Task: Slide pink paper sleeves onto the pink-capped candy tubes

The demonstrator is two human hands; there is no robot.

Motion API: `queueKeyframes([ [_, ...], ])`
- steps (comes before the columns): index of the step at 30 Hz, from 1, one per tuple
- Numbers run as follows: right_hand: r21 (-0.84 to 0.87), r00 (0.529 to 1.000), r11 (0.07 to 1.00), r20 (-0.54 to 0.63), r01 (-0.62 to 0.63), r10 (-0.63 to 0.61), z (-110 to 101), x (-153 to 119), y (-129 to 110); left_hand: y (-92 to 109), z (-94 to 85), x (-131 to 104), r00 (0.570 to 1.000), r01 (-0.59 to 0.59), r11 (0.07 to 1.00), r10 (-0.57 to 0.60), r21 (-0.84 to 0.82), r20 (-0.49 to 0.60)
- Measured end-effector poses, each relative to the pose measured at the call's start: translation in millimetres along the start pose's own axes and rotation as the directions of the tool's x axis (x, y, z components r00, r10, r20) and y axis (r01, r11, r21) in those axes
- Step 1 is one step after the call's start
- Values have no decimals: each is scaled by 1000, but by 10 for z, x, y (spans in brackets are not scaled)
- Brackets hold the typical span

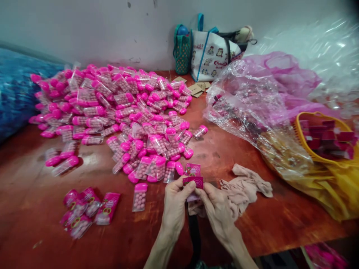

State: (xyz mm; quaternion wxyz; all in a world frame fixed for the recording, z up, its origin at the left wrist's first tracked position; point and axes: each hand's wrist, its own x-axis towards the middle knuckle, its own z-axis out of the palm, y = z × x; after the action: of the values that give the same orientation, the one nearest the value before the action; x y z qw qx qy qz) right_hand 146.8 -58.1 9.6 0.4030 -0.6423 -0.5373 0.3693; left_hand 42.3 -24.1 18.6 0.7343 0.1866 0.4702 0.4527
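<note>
Near the table's front edge, my left hand pinches a small pink printed card between thumb and fingers. My right hand meets it from the other side, its fingers closed at the card's lower edge. A pale piece below the card is mostly covered by my fingers. Just beyond stands out another pink printed piece; whether it joins the card I cannot tell. A clear container with a pink cap and pink balls lies left of my hands. Further left are several containers in pink printed wrapping.
A big heap of pink-capped containers covers the back left. A crumpled beige cloth lies right of my hands. Beyond it are clear plastic film and a yellow basket of dark pink cards. Bags stand against the wall.
</note>
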Motion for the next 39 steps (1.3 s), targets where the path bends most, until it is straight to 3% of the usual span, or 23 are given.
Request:
queueKeyframes([
  [6, -3, 998, 999, 52, 39, -39, 0, -6, -3, -13, 24, 8, 995, 94, 982, -99, -165, -27],
  [12, 7, 996, 1000, 86, -14, 14, 67, -56, 14, 1, 8, 9, 995, 83, 974, -93, -212, -38],
  [16, -108, 997, 992, 50, 64, -59, 82, -75, -18, 24, -2, -9, 993, 106, 968, -114, -230, -21],
  [20, -156, 985, 975, 94, 155, -142, 73, -96, -37, 34, -37, 5, 985, 173, 957, -173, -232, 17],
  [26, -207, 979, 959, 95, 194, -178, -9, -128, -59, 31, -50, 12, 965, 262, 937, -250, -232, 82],
  [33, -5, 997, 999, 59, -45, 45, 24, -116, -46, 63, -55, -16, 980, 196, 940, -182, -279, 74],
  [39, -20, 980, 987, 122, 159, -156, 12, -97, -86, 46, -82, -24, 984, 173, 930, -149, -323, 99],
])
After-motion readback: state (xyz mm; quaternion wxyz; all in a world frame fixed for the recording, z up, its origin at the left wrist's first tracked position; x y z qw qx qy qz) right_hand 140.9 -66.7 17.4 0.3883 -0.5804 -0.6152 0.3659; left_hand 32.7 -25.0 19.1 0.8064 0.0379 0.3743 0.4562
